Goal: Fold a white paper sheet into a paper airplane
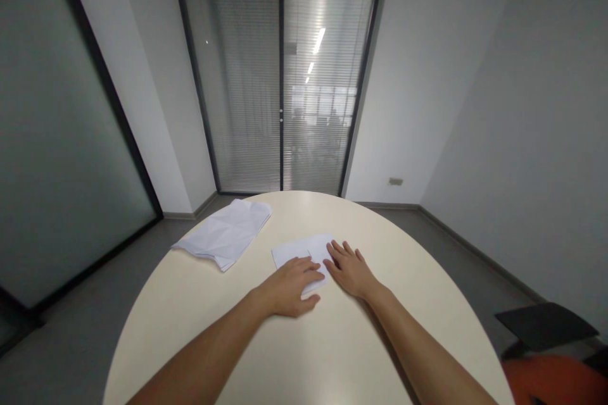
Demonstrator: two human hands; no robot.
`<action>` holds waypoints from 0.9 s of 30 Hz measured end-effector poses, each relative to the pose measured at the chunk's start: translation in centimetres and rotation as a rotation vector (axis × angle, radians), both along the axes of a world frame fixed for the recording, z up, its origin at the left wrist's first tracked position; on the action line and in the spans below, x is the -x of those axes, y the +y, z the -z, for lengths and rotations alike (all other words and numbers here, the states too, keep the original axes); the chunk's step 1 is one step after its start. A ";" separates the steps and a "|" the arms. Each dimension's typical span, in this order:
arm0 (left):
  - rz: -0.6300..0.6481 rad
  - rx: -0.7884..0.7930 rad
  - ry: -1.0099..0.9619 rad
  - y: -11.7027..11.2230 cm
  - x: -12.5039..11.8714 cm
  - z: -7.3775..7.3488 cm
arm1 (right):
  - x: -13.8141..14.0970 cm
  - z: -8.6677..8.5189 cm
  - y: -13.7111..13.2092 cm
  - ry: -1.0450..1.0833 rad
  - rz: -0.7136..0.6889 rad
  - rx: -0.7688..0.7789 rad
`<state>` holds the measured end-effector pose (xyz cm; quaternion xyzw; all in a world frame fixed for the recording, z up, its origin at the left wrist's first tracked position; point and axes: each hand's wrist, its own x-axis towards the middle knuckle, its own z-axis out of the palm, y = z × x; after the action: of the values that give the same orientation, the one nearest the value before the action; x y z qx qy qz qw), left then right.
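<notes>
A folded sheet of white paper lies flat near the middle of the round table, with a fold edge showing across it. My left hand rests on its near left part, fingers stretched out and pointing right, the thumb apart on the tabletop side. On the right edge of the paper lies my right hand, palm down with its fingers spread. Neither hand grips anything. Part of the paper is hidden under my hands.
The cream round table fills the foreground. A stack of creased white sheets lies at its far left edge, slightly overhanging. At the lower right stands a chair with an orange seat and a black part. A glazed door with blinds is beyond.
</notes>
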<state>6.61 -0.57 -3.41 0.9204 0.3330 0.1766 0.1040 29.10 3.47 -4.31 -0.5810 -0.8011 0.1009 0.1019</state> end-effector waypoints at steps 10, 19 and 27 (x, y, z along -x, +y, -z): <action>0.003 0.020 0.013 0.0 0.1 0.2 | 0.1 -0.4 0.0 0.063 -0.093 -0.146; 0.034 0.003 0.023 0.0 0.1 0.0 | -0.2 0.2 0.0 0.104 -0.126 -0.067; 0.066 -0.019 0.050 0.1 0.1 -0.3 | -0.6 0.7 1.0 0.091 -0.156 -0.204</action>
<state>6.53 -0.47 -3.11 0.9358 0.3035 0.1533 0.0927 29.72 4.46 -5.03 -0.4982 -0.8446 0.0530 0.1886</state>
